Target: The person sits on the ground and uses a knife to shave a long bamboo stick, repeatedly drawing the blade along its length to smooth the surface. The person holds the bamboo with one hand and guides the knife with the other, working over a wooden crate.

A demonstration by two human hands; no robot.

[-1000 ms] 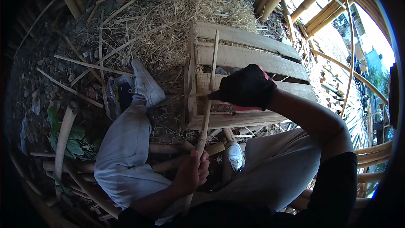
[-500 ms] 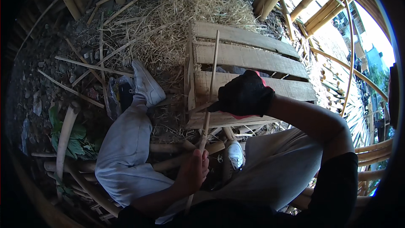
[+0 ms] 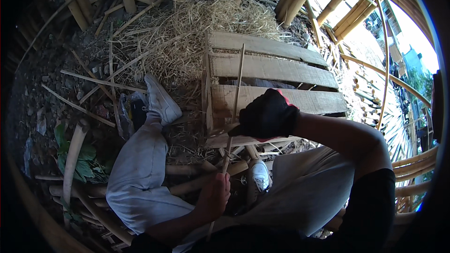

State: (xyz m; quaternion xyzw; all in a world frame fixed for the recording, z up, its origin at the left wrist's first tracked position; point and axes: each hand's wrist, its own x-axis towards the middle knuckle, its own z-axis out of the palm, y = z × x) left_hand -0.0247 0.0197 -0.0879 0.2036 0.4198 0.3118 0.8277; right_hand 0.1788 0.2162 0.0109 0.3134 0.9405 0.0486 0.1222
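Observation:
A long thin bamboo strip [image 3: 238,72] slants up from my lap and passes in front of the wooden slatted crate [image 3: 276,68]. My bare left hand [image 3: 215,197] is closed around its lower part. My right hand [image 3: 268,115], in a black glove with red edging, is closed in front of the crate's near side. From its fingers a narrow knife [image 3: 233,130] seems to reach across the strip; the glove hides its handle, and the blade is hard to make out against the wood.
Dry straw and shavings [image 3: 187,33] lie behind the crate. Loose bamboo strips [image 3: 103,78] are scattered over the dirt at left, near my white shoe [image 3: 161,100]. Bamboo poles [image 3: 183,169] lie beneath my legs. A cut bamboo post [image 3: 75,159] stands beside green leaves [image 3: 84,159].
My gloved right hand has shifted slightly down and left along the strip. My left hand keeps its grip low on the strip. The whole view has moved a little.

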